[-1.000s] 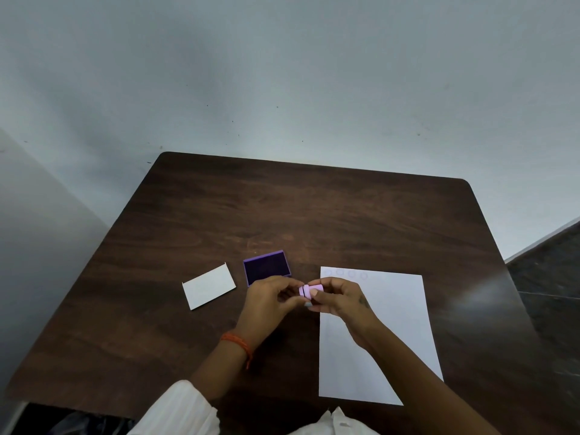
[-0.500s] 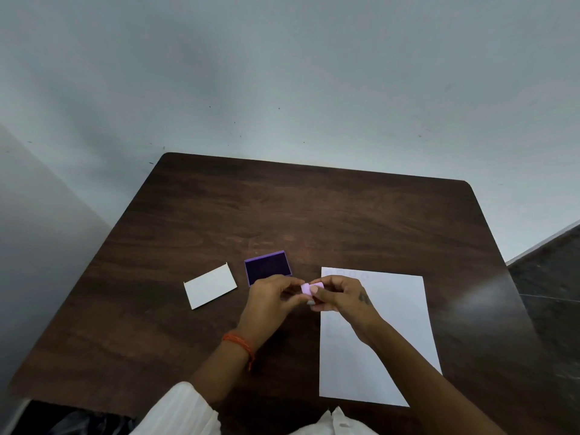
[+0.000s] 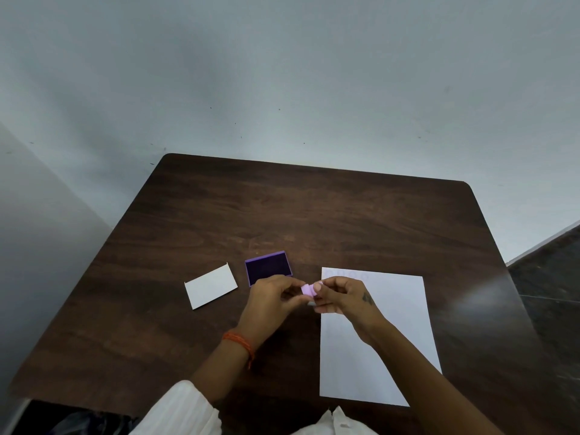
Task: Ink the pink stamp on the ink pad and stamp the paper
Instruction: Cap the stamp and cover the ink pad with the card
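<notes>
A small pink stamp point(image 3: 307, 290) is pinched between the fingertips of both hands, a little above the dark wooden table point(image 3: 314, 215). My left hand point(image 3: 272, 299) grips its left side and my right hand point(image 3: 342, 296) its right side. The open ink pad point(image 3: 268, 267), dark purple with a lilac rim, lies just beyond my left hand. A white sheet of paper point(image 3: 376, 340) lies to the right, under my right wrist, with several faint stamp marks point(image 3: 345, 274) along its far edge.
A small white card-like lid point(image 3: 211, 286) lies left of the ink pad. The table stands against a pale wall, with its edges on the left and right. An orange band circles my left wrist.
Both hands have stayed together on the stamp, shifting slightly; less of the stamp shows between the fingers than a second ago.
</notes>
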A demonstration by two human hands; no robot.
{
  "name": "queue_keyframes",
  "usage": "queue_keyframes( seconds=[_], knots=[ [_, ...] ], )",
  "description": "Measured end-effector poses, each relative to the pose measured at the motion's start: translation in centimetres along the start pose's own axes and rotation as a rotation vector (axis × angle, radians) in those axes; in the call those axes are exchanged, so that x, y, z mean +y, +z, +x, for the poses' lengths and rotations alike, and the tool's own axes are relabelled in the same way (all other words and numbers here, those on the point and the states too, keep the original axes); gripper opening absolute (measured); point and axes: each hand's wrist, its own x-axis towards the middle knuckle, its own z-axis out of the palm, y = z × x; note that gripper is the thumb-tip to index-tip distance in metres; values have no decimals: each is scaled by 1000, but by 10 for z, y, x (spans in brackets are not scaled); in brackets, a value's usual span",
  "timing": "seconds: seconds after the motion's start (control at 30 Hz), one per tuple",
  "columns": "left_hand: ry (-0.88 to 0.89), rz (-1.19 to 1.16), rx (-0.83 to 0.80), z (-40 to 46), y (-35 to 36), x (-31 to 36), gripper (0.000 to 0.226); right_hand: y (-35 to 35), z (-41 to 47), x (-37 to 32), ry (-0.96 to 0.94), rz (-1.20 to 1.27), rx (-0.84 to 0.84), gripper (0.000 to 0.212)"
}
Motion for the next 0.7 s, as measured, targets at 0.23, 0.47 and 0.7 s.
queue_keyframes(
  seconds=[0.23,0.47,0.7],
  knots=[
    [-22,-16,4,-2,-1,0,31,-2,0,1,-37,-10,-1,27],
    [-24,-32,5,-4,0,-1,30,2,-2,2,-1,-28,33,23],
    [-24,-30,4,-5,-1,-4,31,3,-6,2,-37,8,33,17]
  ],
)
